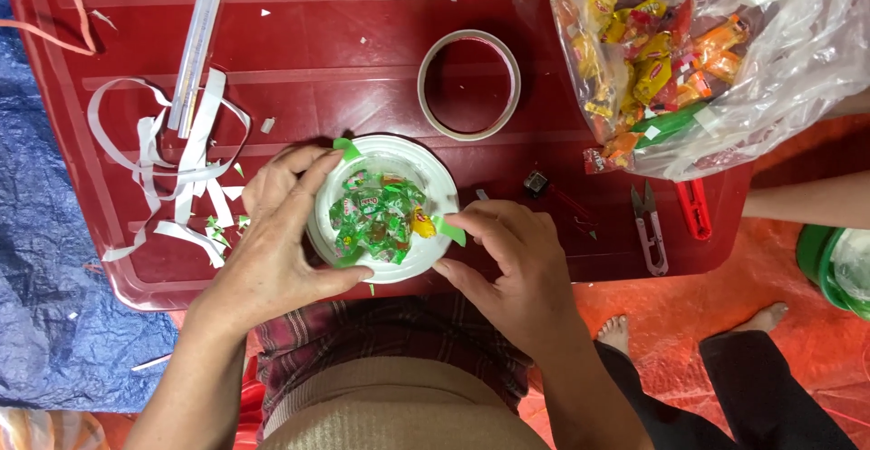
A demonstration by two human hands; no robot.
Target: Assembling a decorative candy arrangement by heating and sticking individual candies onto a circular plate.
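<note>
A white round plastic bowl (pixel 435 174) sits near the front edge of a dark red table (pixel 344 78). It holds several wrapped candies (pixel 376 219), mostly green, with one yellow. My left hand (pixel 276 241) cups the bowl's left side, fingers over the rim and thumb under its near edge. At the bowl's right rim, my right hand (pixel 512 264) pinches a small green strip (pixel 450 229). Another green strip (pixel 346 148) sticks to the top left rim.
A roll of tape (pixel 468 84) lies behind the bowl. At the right are a clear bag of candies (pixel 698 60), small snips (pixel 650 228) and a red-handled tool (pixel 695 207). White paper strips (pixel 181 178) litter the left. Another person's bare foot (pixel 614 332) and leg are at lower right.
</note>
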